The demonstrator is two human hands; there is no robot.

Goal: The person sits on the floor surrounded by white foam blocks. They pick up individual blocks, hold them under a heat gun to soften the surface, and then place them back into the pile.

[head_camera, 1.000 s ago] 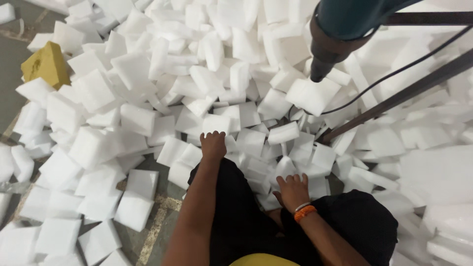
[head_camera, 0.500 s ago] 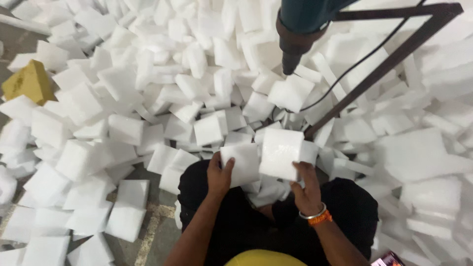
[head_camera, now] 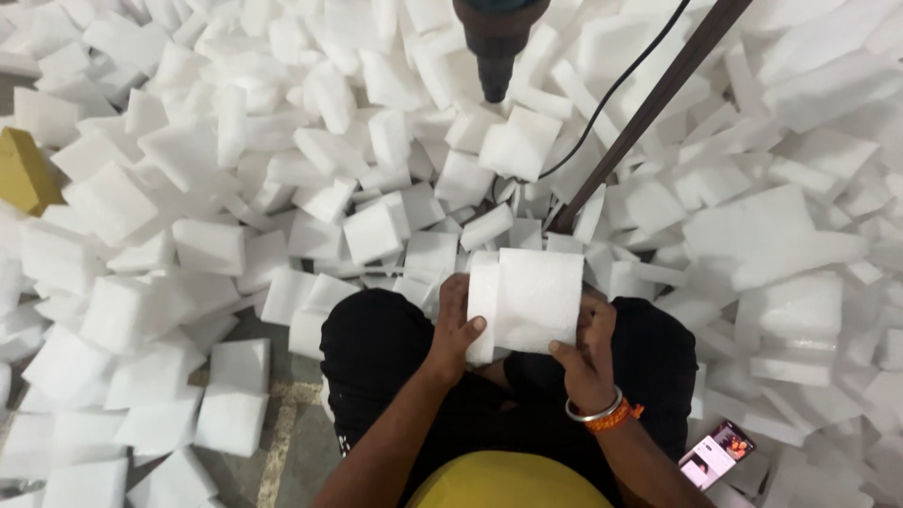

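Observation:
Above my lap I hold two white foam blocks (head_camera: 529, 301) pressed together side by side. My left hand (head_camera: 453, 327) grips the narrower block on its left edge, thumb on the front face. My right hand (head_camera: 585, 350), with a metal bangle and an orange band at the wrist, holds the wider block from below and from the right. I sit with black-clad knees (head_camera: 376, 343) drawn up. Straight ahead hangs a dark power tool (head_camera: 499, 42), nose pointing down.
Loose white foam blocks (head_camera: 188, 235) lie heaped on all sides. A dark slanted metal bar (head_camera: 649, 113) and a black cable (head_camera: 611, 94) run down from the top right. A yellow block (head_camera: 23, 169) lies at far left. A phone (head_camera: 717, 453) rests by my right thigh.
A second ago both hands reached down into the pile; they have since lifted two foam blocks and brought them together, closer to my body. My view has tilted further down.

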